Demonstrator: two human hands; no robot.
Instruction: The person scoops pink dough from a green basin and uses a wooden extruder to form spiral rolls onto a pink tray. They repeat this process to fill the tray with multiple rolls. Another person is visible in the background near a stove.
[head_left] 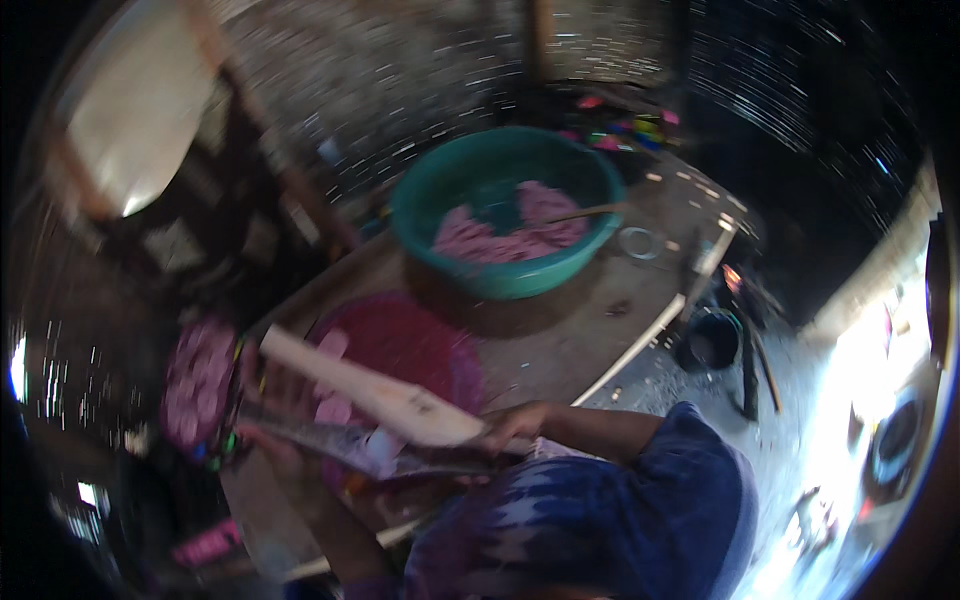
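Observation:
Two wooden boards spread apart like jaws and come close together at their right end, resembling a hand press. The upper one is a pale wooden board (370, 388); below it lies a dark wooden board (310, 437). A whitish-pink lump (380, 453) sits on the lower board, between the two. My right hand (518, 424) is closed around the right end of the pale board. Toward the left end, my left hand (283, 455) holds the dark board from beneath, its fingers partly hidden and blurred. Behind the boards is a pink-red basin (430, 335) with pale pink round pieces (332, 408).
A large green basin (510, 278) with pink dough (480, 243) and a stick (580, 213) stands on the table (545, 335). A glass (638, 242) is beside it. Far left is a tray of pink rounds (200, 385). Right of the table, a dark pot (712, 340) stands near burning wood (733, 278).

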